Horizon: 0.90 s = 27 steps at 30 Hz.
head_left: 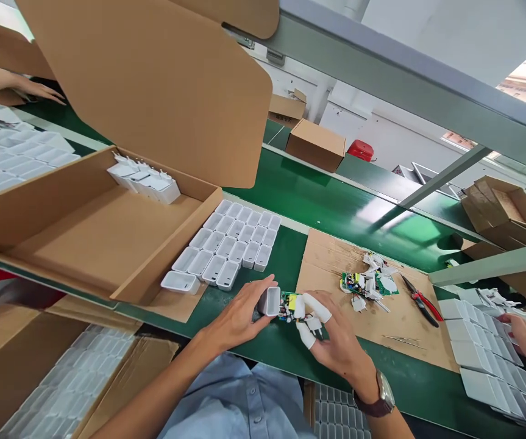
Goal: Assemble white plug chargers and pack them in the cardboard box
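My left hand (239,314) grips a white charger shell (270,300) by its sides. My right hand (333,338), with white finger cots on its fingertips, pinches a green circuit board (289,305) whose end sits at the shell's open mouth. Both hands hover just above the green belt (336,207). Several empty white shells (230,244) stand in rows just beyond my left hand.
An open cardboard box (84,231) at left holds a few finished chargers (146,180). A cardboard sheet (381,317) carries loose boards (367,283), red-handled cutters (420,300) and tweezers. Other people's hands show at far left (34,88) and far right (525,338).
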Motion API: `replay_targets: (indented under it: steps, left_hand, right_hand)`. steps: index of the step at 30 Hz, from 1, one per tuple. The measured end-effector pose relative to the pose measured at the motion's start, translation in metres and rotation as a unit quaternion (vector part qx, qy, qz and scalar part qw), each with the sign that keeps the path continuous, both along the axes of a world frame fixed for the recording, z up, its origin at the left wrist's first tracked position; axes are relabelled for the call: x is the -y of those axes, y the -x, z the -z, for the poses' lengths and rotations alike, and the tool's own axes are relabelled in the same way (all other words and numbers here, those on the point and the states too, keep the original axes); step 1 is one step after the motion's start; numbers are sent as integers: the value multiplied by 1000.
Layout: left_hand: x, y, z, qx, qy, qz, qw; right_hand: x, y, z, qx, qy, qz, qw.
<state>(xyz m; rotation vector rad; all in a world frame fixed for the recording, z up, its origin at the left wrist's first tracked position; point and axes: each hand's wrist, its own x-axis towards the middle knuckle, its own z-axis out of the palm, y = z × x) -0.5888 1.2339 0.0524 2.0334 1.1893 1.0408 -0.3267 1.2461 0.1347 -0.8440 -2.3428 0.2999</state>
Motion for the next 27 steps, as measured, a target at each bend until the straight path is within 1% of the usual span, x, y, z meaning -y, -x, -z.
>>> replay_targets:
  steps: [4, 9, 16, 21, 27]
  left_hand:
    - [1, 1, 0, -6, -39, 15, 999]
    - [0, 1, 0, -8, -39, 26, 999]
    - [-1, 2, -3, -7, -53, 34, 998]
    - [-1, 1, -3, -4, -51, 33, 998]
    - [-1, 2, -5, -3, -65, 28, 997]
  right_hand:
    - [4, 8, 3, 60, -49, -6, 997]
    - [4, 10, 3, 92, -38, -10, 995]
    - [3, 17, -9, 139, -17, -15, 990]
    - [2, 23, -15, 169, -25, -12, 985]
    - [2, 27, -16, 185, -29, -10, 982]
